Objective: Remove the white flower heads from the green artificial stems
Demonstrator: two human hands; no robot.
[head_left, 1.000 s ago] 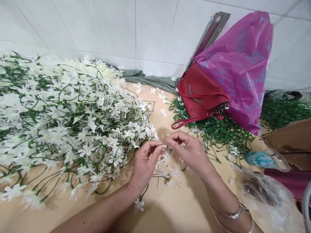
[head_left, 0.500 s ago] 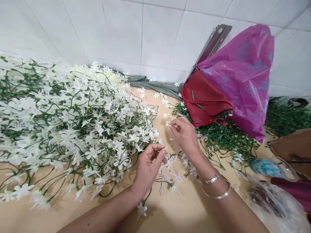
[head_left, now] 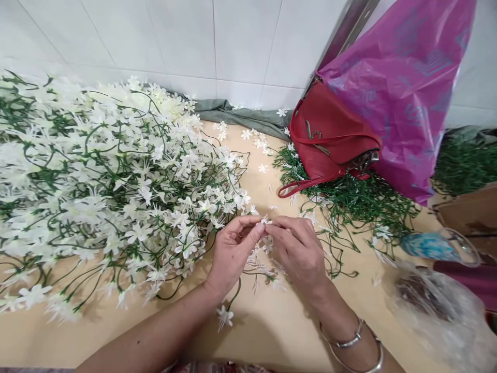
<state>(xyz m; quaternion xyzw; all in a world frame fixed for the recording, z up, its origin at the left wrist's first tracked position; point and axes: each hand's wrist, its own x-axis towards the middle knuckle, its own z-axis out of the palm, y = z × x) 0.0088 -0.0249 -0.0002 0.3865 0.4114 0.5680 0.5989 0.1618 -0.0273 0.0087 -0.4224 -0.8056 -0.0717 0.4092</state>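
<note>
Over the table [head_left: 267,326] my two hands meet, fingertips almost touching. My left hand [head_left: 235,254] is closed in a pinch on a small white piece, mostly hidden by the thumb. Between the fingertips of my right hand [head_left: 301,248] is a small white artificial flower [head_left: 265,220], brought against the left hand's piece. Beneath the hands lie loose white stamen pieces [head_left: 258,280] and a flower on a green stem [head_left: 224,317]. A large heap of white artificial flowers with green stems [head_left: 128,197] spreads just left of my left hand.
Bare green stems [head_left: 361,204] lie at the right, with a red handbag [head_left: 330,134] and a purple plastic bag [head_left: 399,98] on them. Loose white blossoms [head_left: 263,168] are scattered farther back. A clear plastic bag [head_left: 438,311] and a blue-patterned item [head_left: 427,244] sit at the right. Behind is a tiled wall [head_left: 244,46].
My right hand has come down and left with the small white flower, from near the handbag to my left hand's fingertips. My left hand stays pinched. The view has shifted slightly.
</note>
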